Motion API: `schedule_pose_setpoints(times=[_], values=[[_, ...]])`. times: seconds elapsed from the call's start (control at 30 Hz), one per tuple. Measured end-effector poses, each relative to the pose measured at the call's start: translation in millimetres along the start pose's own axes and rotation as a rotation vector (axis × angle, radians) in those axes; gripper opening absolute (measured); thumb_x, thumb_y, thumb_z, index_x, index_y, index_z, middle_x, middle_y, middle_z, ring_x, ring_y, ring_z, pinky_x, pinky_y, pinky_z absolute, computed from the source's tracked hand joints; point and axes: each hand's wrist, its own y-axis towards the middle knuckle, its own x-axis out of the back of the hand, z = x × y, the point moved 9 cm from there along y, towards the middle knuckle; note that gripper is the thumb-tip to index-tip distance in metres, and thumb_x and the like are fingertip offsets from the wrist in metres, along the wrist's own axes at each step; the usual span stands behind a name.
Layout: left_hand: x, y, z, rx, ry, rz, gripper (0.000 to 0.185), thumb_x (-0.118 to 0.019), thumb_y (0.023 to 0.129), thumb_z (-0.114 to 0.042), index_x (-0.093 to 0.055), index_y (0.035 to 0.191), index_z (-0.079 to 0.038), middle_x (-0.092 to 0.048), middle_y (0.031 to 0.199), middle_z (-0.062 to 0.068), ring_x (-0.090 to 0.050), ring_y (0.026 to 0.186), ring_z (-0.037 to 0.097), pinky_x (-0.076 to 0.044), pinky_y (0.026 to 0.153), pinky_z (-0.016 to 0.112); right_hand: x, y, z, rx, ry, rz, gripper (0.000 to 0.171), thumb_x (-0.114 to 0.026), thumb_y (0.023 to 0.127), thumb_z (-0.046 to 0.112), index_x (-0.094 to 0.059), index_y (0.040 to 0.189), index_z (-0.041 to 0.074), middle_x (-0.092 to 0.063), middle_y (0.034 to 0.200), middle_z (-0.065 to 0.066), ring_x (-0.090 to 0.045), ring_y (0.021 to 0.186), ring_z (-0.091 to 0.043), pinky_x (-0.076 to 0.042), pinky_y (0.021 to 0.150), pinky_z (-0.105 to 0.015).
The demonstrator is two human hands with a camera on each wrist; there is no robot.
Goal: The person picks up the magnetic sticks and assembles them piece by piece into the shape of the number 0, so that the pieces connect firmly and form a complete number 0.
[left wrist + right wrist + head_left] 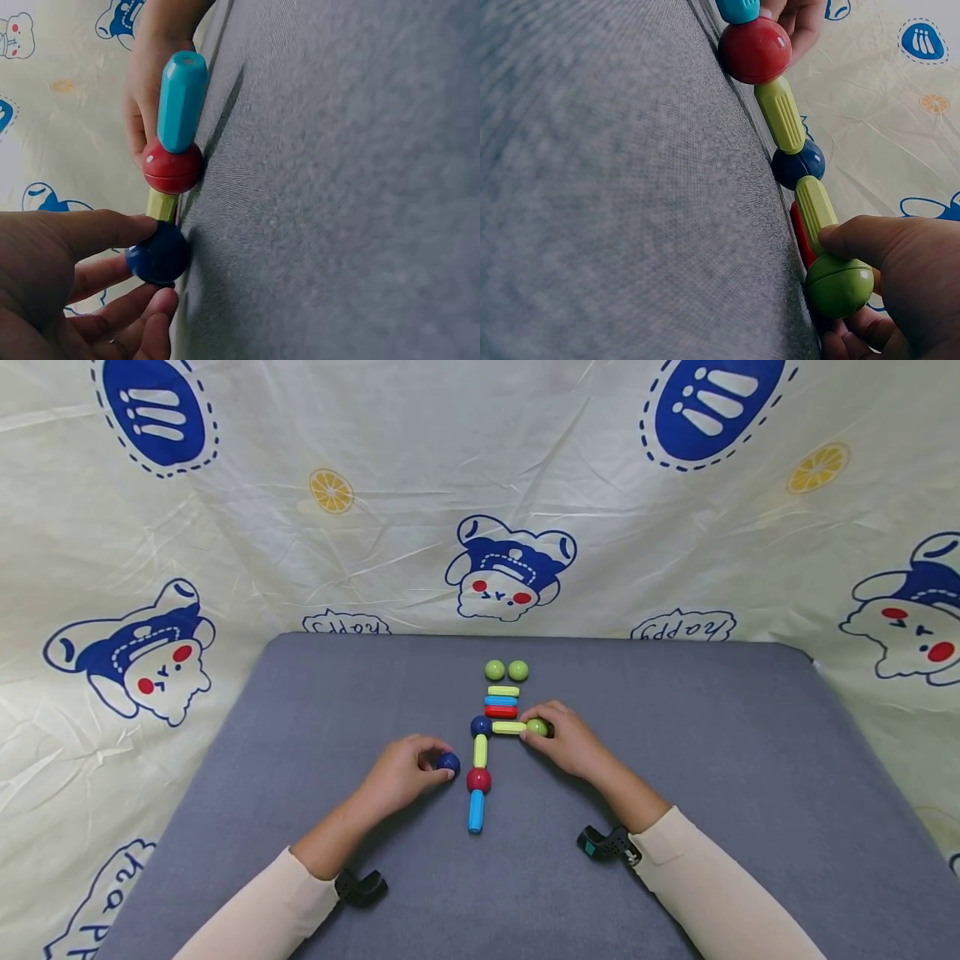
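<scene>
My left hand [405, 770] pinches a dark blue ball [447, 765] between thumb and fingers, left of a joined chain of sticks and balls. My right hand [566, 739] grips the green ball [537, 727] at the chain's right end, its thumb close to the yellow-green stick [816, 202]. That stick runs left to another blue ball [482, 726] at the corner. From there a second yellow-green stick [480, 752] leads down to a red ball [478, 780]. A light blue stick [182, 101] extends from the red ball toward the near side.
Beyond the chain lie a red stick [501, 712], a blue stick [501, 701] and a yellow-green stick [503, 691] in a stack of rows. Two green balls [506, 670] sit behind them on the grey table [675, 735]. A printed cloth [405, 552] hangs behind.
</scene>
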Motion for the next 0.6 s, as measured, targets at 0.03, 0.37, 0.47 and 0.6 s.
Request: schedule_pose_setpoints(times=[0.03,0.37,0.47,0.6], values=[[-0.6,-2.5,-0.3,-0.002,0.005,0.009,0.026,-0.082,0.086,-0.019,-0.075,0.111,-0.015,-0.065,0.095,0.001,-0.055,0.073,0.010,-0.044,0.059,0.023,-0.3,-0.2,-0.1,-0.002,0.004,0.001,0.019,-0.070,0.096,0.021,-0.071,0.113,0.013,-0.063,0.117,-0.013,-0.056,0.103,-0.027,-0.044,0.089,-0.040],[-9.0,-28.5,-7.8,-0.034,0.027,0.139,0.028,-0.082,0.085,-0.018,-0.074,0.112,-0.015,-0.065,0.095,-0.001,-0.055,0.077,0.010,-0.044,0.060,0.022,-0.2,-0.3,0.7,0.005,0.003,0.002,0.019,-0.070,0.096,0.020,-0.070,0.113,0.013,-0.063,0.118,-0.014,-0.056,0.104,-0.028,-0.044,0.090,-0.040],[-12.4,-35.3,-9.5,-0.042,0.029,0.177,0.030,-0.083,0.085,-0.018,-0.073,0.112,-0.014,-0.066,0.096,-0.002,-0.056,0.079,0.010,-0.046,0.062,0.022,-0.5,-0.2,0.6,0.006,0.006,0.003,0.019,-0.070,0.096,0.020,-0.070,0.114,0.012,-0.063,0.118,-0.014,-0.056,0.104,-0.028,-0.044,0.090,-0.040],[-18.8,-43.0,-10.8,-0.046,-0.004,0.238,0.032,-0.083,0.084,-0.019,-0.071,0.114,-0.013,-0.068,0.100,-0.003,-0.059,0.082,0.010,-0.050,0.068,0.021,-0.7,0.3,0.4,0.005,0.004,0.001,0.019,-0.070,0.095,0.020,-0.070,0.113,0.013,-0.063,0.117,-0.014,-0.056,0.102,-0.028,-0.044,0.089,-0.040]])
